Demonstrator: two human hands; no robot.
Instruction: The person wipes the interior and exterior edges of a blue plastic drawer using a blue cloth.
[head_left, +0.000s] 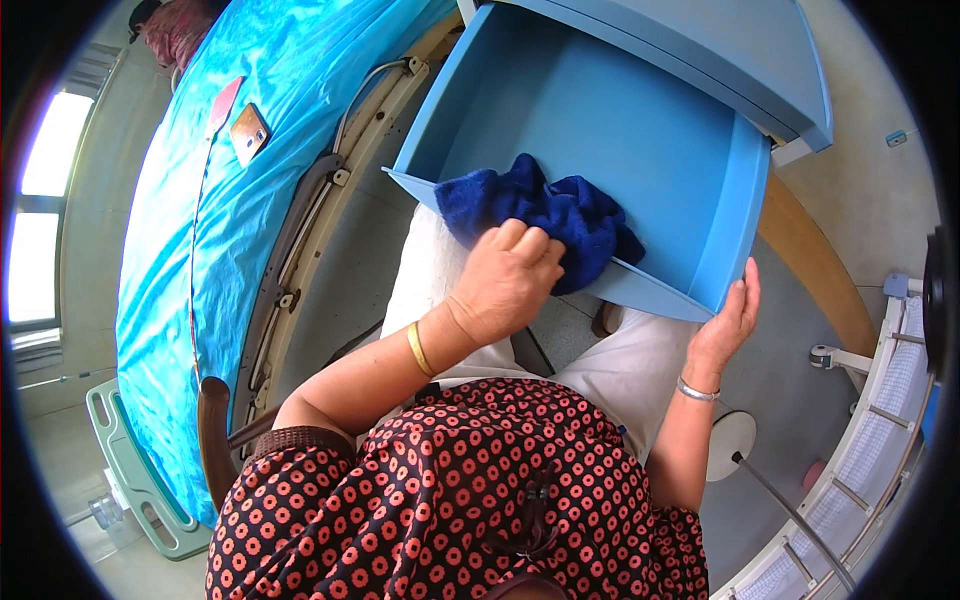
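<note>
A pulled-out blue drawer (pixel 640 110) lies in front of me, over my knees. Bunched over its near edge is a dark blue cloth (pixel 545 205), partly inside the drawer and partly hanging outside. My left hand (pixel 507 280), with a gold bangle at the wrist, is closed on the cloth, its fingers curled into the fabric. At the drawer's near right corner my right hand (pixel 728 325), wearing a silver bracelet, rests against the outer side with its fingers stretched out. What lies under the cloth is hidden.
A bed with a bright blue cover (pixel 190 250) stands at my left, with a phone (pixel 249 134) and a pink flat paddle (pixel 225 103) on it. The blue cabinet (pixel 720 40) rises behind the drawer. At right are a round stand base (pixel 731 445) and another railed bed (pixel 850 490).
</note>
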